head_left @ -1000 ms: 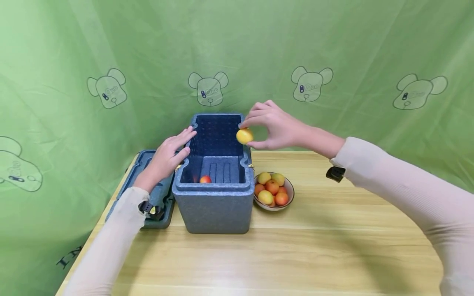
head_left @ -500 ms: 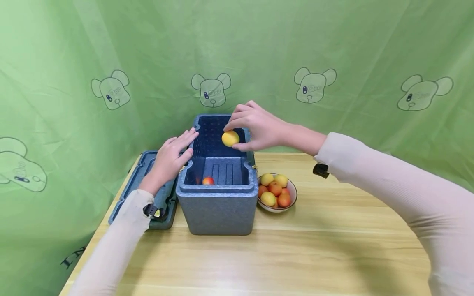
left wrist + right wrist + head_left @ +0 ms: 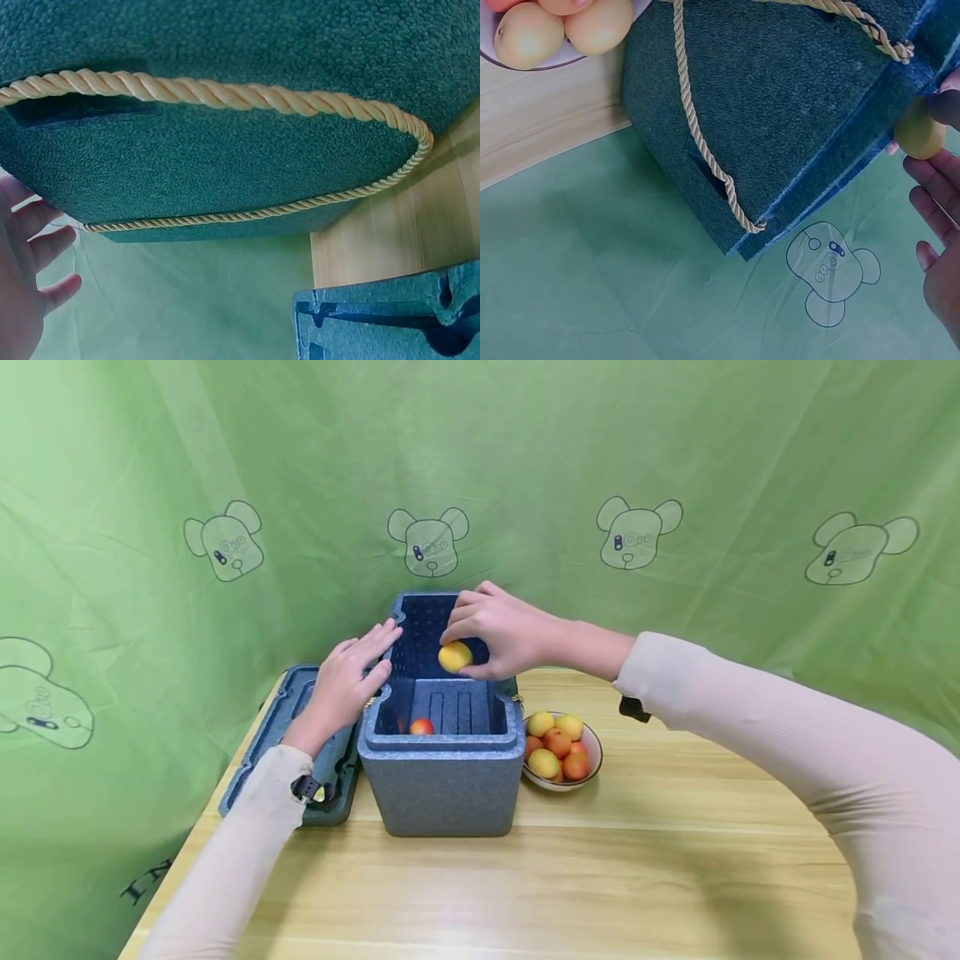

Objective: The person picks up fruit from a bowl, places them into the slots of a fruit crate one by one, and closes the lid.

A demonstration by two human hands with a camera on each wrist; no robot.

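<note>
My right hand (image 3: 502, 631) pinches a lemon (image 3: 454, 657) between thumb and fingers, over the opening of a blue-grey foam cooler box (image 3: 442, 793). In the right wrist view the lemon (image 3: 919, 129) shows at the box's upper edge. My left hand (image 3: 341, 685) rests with fairly straight fingers on the box's left rim; in the left wrist view its fingers (image 3: 52, 246) are by the box wall. Inside the box, near the front left, lies a red-orange fruit (image 3: 422, 727). A bowl (image 3: 595, 768) of yellow and orange-red fruits stands right beside the box.
The box's lid (image 3: 330, 810) lies upturned on the wooden table (image 3: 637, 877), left of the box. A twisted rope handle (image 3: 285, 97) runs along the box's side. Behind everything hangs a green curtain (image 3: 525, 460) printed with bear heads.
My right hand has carried the lemon leftward from the box's right rim, then slightly lower over the opening. My left hand has stayed at the left rim. The view shifted slightly.
</note>
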